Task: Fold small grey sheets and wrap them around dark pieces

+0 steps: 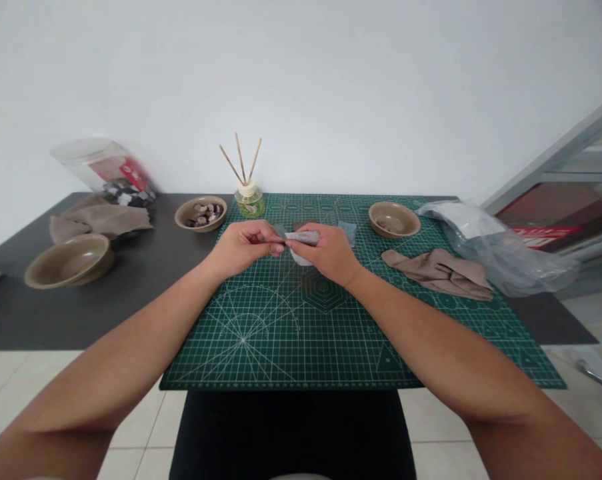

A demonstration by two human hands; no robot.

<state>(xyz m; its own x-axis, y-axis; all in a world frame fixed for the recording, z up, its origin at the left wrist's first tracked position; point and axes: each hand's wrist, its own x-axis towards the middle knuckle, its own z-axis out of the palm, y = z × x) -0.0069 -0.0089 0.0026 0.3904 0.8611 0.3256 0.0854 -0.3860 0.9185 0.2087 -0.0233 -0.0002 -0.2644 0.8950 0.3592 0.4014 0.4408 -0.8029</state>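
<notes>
Over the middle of the green cutting mat [261, 360], my two hands meet, fingertips almost touching. Thumb and fingers of my left hand [248, 248] are pinched together on something small and dark, too little of it showing to name. My right hand [331, 252] is closed on a light grey, soft-looking folded piece [305, 237], with a whitish part hanging below the thumb. Just behind the hands a small brown flat piece [305, 226] and a bluish flat piece [348, 231] lie on the mat, both partly hidden.
Left: a bowl of dark and pale round pieces [201, 215], another bowl [69, 261], a brown cloth [103, 220], and a tipped clear jar [93, 163]. A reed diffuser [249, 199] stands behind. Right: a bowl [395, 220], a crumpled cloth [441, 272], and a clear plastic bag [501, 247].
</notes>
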